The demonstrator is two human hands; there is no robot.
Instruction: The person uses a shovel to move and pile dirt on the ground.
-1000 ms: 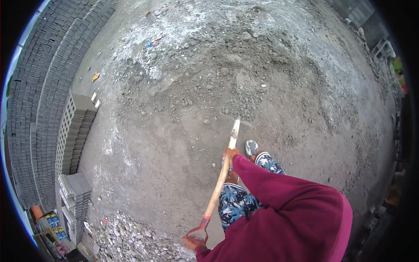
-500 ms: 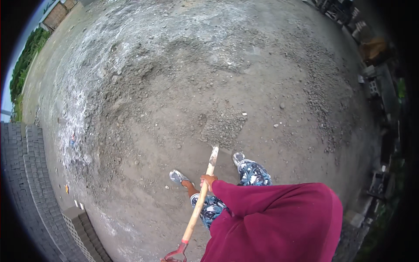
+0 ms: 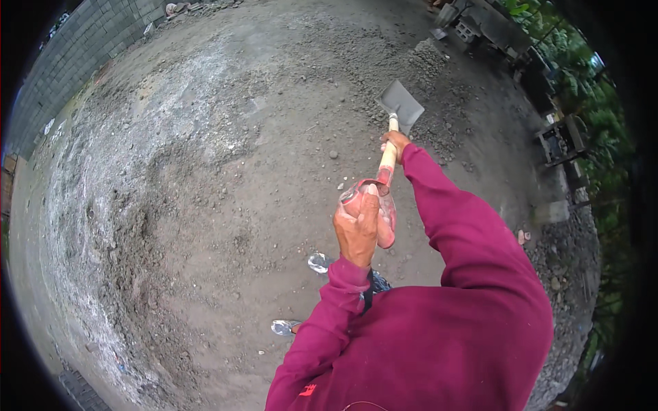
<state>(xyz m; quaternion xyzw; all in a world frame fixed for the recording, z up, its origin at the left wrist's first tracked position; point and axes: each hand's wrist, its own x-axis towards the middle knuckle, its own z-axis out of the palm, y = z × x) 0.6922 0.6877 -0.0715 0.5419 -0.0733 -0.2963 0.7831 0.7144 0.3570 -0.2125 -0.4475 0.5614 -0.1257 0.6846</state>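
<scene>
Shovel (image 3: 388,159) slants up toward 1 o'clock of the view, gray blade (image 3: 404,104) at the far end, blade face bare, gravel heap (image 3: 430,60) just past it. Left hand (image 3: 358,229) wraps the red handle (image 3: 386,236) near center; right hand (image 3: 395,142) grips the pale shaft close to the blade. Shoe (image 3: 319,262) on dirt ground (image 3: 226,274) at 6 o'clock. Block wall (image 3: 96,58) at 10 o'clock, green plants (image 3: 606,130) at 2–3 o'clock.

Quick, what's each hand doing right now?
Left hand: closed, holding the red shovel handle.
Right hand: closed, holding the wooden shovel shaft.
</scene>
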